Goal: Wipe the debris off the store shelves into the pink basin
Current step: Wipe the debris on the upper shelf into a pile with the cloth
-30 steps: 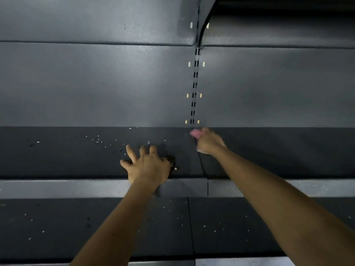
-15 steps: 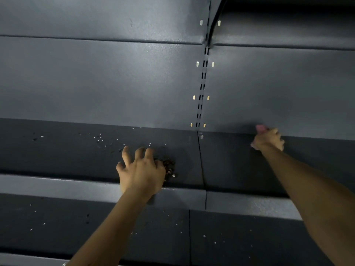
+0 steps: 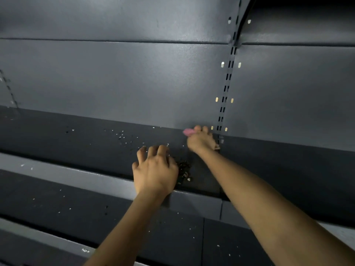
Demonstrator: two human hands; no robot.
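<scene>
Dark grey steel shelving, with a slotted upright (image 3: 223,104) at the bay seam. Half a second ago the right hand (image 3: 200,141) was out in the right-hand bay. It is now back at the seam against the rear panel, fingers curled round a pink wad (image 3: 187,132), probably a cloth, though it is too blurred to swear. The left hand (image 3: 155,169) has not moved: fingers loosely bent, holding nothing, resting on the upper shelf (image 3: 76,143) and walling the debris pile (image 3: 184,170). I read this as one sweep brought in. Loose specks (image 3: 123,135) remain to the left. No pink basin in view.
</scene>
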